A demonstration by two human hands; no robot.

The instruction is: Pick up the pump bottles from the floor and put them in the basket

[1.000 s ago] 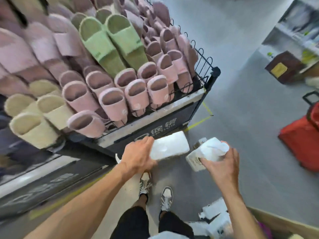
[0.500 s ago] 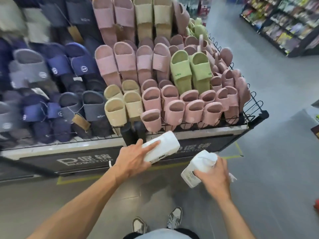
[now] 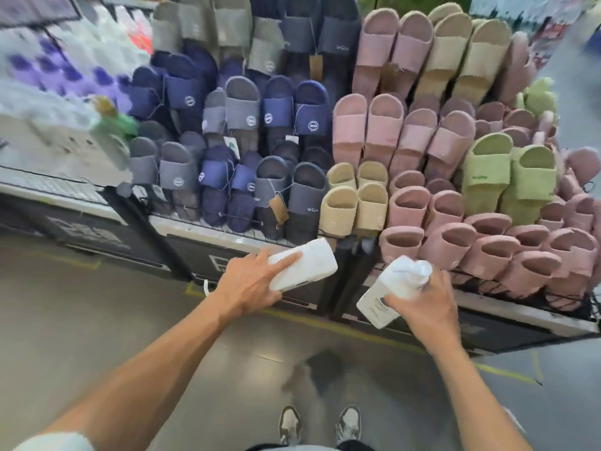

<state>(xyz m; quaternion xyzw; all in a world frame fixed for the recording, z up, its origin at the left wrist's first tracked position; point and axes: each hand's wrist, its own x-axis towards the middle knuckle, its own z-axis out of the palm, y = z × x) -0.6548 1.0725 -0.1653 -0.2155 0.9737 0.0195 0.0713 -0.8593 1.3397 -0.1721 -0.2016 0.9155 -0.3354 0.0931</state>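
My left hand (image 3: 250, 284) grips a white pump bottle (image 3: 312, 265) lying nearly flat, its base pointing right and my index finger stretched along its side. My right hand (image 3: 422, 307) holds a second white pump bottle (image 3: 387, 291) tilted, label end down to the left, with my fingers wrapped over its top. Both bottles hang at waist height in front of the slipper rack. No basket is in view.
A low display rack (image 3: 227, 236) full of slippers, blue and grey on the left, pink, beige and green on the right, stands straight ahead. Grey floor (image 3: 97, 320) with yellow tape lines lies below. My two shoes (image 3: 320, 424) show at the bottom edge.
My view has swung left and upward along the rack. The red bag and the bottles on the floor have left the frame. Both hands keep their bottles in about the same pose.
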